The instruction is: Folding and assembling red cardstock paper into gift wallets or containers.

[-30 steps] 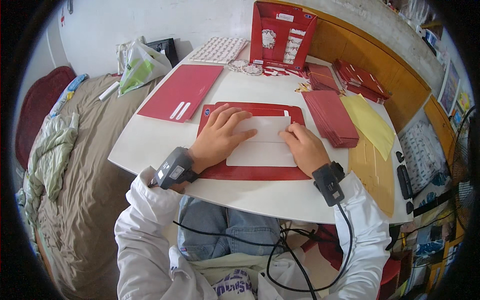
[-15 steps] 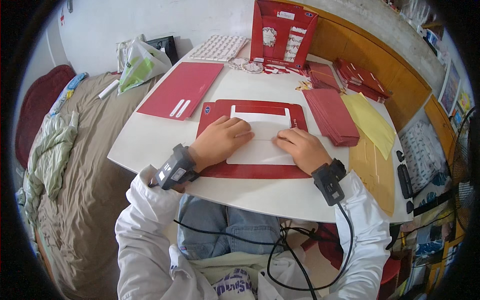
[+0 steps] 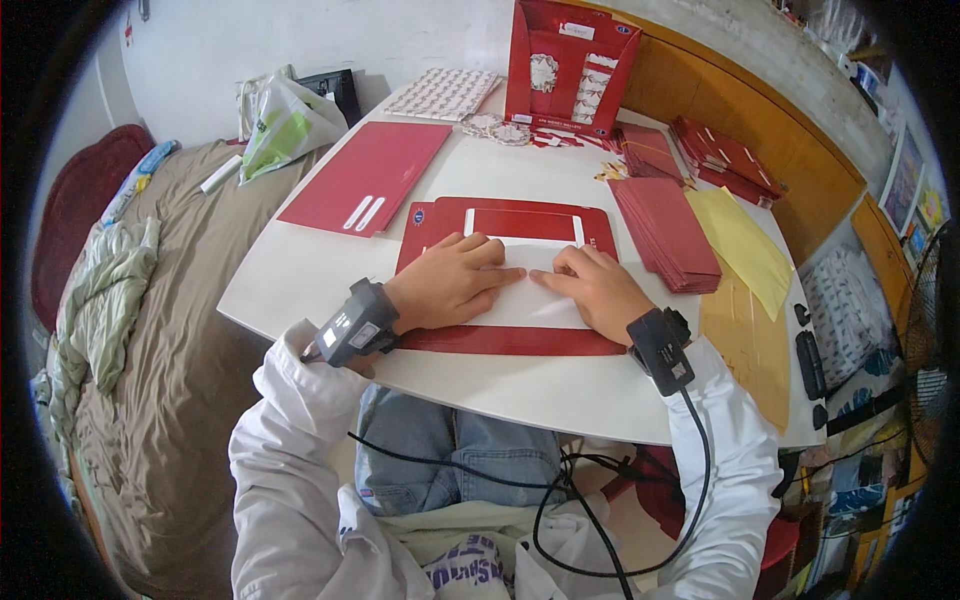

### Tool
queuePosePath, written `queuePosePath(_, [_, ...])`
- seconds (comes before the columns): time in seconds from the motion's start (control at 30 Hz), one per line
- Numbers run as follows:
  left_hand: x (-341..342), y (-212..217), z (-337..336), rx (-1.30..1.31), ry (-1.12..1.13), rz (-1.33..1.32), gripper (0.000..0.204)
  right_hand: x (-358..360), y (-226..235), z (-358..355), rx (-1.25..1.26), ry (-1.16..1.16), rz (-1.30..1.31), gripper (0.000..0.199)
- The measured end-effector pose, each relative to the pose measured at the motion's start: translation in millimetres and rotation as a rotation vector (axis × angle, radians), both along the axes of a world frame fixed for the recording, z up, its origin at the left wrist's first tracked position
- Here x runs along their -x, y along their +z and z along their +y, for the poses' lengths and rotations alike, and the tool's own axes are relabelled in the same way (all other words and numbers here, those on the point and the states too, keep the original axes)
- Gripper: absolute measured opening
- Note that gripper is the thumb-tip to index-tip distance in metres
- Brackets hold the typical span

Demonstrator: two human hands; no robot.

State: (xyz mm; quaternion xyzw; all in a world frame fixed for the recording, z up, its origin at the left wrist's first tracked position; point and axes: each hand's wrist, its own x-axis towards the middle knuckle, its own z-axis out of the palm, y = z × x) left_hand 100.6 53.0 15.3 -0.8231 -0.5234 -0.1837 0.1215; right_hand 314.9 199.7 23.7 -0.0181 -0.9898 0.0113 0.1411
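On the table in front of me lies a red printed card sheet [image 3: 500, 342] with a pale outline on its upper part. A white paper piece [image 3: 530, 312] lies flat on top of it. My left hand [image 3: 450, 280] rests on the paper from the left, its fingers stretched toward the middle. From the right, my right hand [image 3: 600, 290] touches the same paper, its fingers partly bent and apart. The tips of both hands nearly meet at the paper's middle. Both palms face down, and neither hand has lifted the paper. Part of the paper is hidden under the hands.
A red sheet with two pale slots [image 3: 370, 175] lies left. To the right are stacked red envelopes [image 3: 665, 230] and yellow paper [image 3: 740, 240]. A red display box [image 3: 570, 70] stands at the back. Black cables [image 3: 620, 560] run from my wrists across my lap.
Both hands have slid inward along the white paper, so their fingertips are closer together. The paper's far edge sits slightly nearer to me, showing more red within the pale outline.
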Motion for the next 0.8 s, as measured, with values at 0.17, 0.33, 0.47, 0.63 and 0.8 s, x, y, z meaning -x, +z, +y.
queuePosePath(0.17, [-3.5,0.9,3.2,0.108,-0.017,-0.043,0.045,0.0,1.2,1.0,-0.008,0.046,0.019,0.044])
queuePosePath(0.33, [-3.3,2.2,2.4,0.096,-0.051,-0.072,0.043,-0.6,2.2,1.4,0.039,0.053,0.020,0.040])
queuePosePath(0.47, [-5.1,2.8,0.9,-0.023,-0.020,-0.067,0.035,-4.5,0.7,3.3,-0.003,0.081,0.135,0.038])
queuePosePath(0.63, [2.1,-1.9,0.6,-0.078,-0.068,-0.092,0.025,-6.8,0.5,1.2,-0.055,0.070,0.214,0.033])
queuePosePath(0.8, [2.4,-3.4,0.2,-0.099,-0.096,-0.167,0.019,-7.0,-3.6,1.8,0.043,0.044,0.316,0.020])
